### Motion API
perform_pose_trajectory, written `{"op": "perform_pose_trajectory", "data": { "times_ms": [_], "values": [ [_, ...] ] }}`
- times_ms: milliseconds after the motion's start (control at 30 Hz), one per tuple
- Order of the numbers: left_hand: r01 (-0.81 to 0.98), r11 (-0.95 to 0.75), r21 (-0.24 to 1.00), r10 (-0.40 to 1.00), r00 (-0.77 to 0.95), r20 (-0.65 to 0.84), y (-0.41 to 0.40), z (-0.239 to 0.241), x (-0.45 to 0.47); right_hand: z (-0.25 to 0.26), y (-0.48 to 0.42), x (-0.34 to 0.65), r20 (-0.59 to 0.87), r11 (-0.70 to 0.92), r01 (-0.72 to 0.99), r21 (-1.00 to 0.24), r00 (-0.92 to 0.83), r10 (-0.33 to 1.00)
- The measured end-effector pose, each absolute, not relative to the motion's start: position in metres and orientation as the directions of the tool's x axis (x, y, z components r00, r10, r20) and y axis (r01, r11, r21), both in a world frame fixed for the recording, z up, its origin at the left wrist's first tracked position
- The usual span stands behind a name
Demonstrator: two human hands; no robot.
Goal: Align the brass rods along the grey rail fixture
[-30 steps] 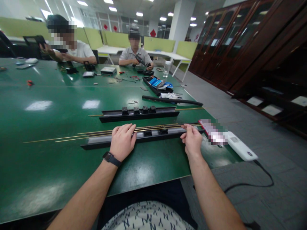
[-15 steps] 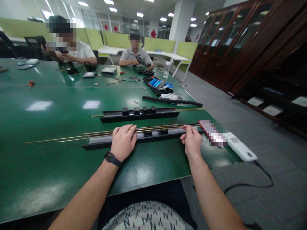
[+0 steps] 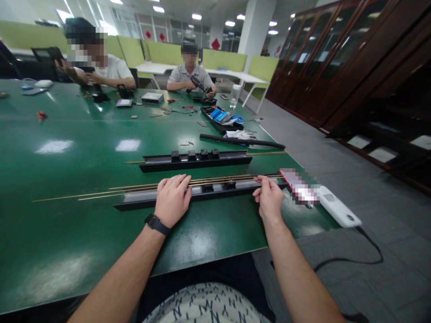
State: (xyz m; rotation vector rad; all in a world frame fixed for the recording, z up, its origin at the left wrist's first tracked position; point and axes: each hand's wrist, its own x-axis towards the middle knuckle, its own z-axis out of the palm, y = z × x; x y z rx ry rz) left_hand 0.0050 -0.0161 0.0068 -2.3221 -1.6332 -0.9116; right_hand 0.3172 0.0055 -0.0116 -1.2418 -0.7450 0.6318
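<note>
My left hand lies across the nearer black channel, fingers together and curled over it, with a dark watch on the wrist. Several thin brass-coloured rods run lengthwise over this channel, pass at my left hand and stick out far to the left. At the channel's right part my right hand is closed in a pinch at the rods, thumb against forefinger. Small black blocks sit inside the channel between my hands. What lies under my left palm is hidden.
Behind lies a second black channel with several black blocks and rods. Farther back are a long black strip, gloves and a black tray. A phone and white power bank lie right. Two people sit across the table.
Both hands stay almost where they were, on the channel and rods. The view has shifted slightly. Across the table, the person at left has moved their head and raised hand a little.
</note>
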Motion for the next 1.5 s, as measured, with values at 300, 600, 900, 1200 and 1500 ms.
{"op": "perform_pose_trajectory", "data": {
  "times_ms": [300,600,900,1200,1500],
  "values": [
    [0.898,-0.392,0.200,0.793,0.219,0.569,-0.0157,0.0063,0.0047,-0.0099,0.0049,0.3165,0.153,0.219,-0.032,-0.975,0.615,0.773],
    [0.899,-0.392,0.196,0.790,0.220,0.573,-0.0153,0.0056,0.0049,-0.0111,0.0055,0.3171,0.164,0.232,-0.031,-0.972,0.617,0.770],
    [0.902,-0.397,0.172,0.774,0.227,0.591,-0.0151,0.0048,0.0049,-0.0114,0.0046,0.3175,0.173,0.236,-0.025,-0.971,0.608,0.775],
    [0.903,-0.395,0.171,0.776,0.228,0.588,-0.0152,0.0057,0.0051,-0.0110,0.0047,0.3179,0.165,0.229,-0.029,-0.973,0.607,0.778],
    [0.898,-0.404,0.177,0.772,0.230,0.592,-0.0148,0.0055,0.0050,-0.0098,0.0041,0.3171,0.157,0.225,-0.035,-0.974,0.613,0.774]
  ]
}}
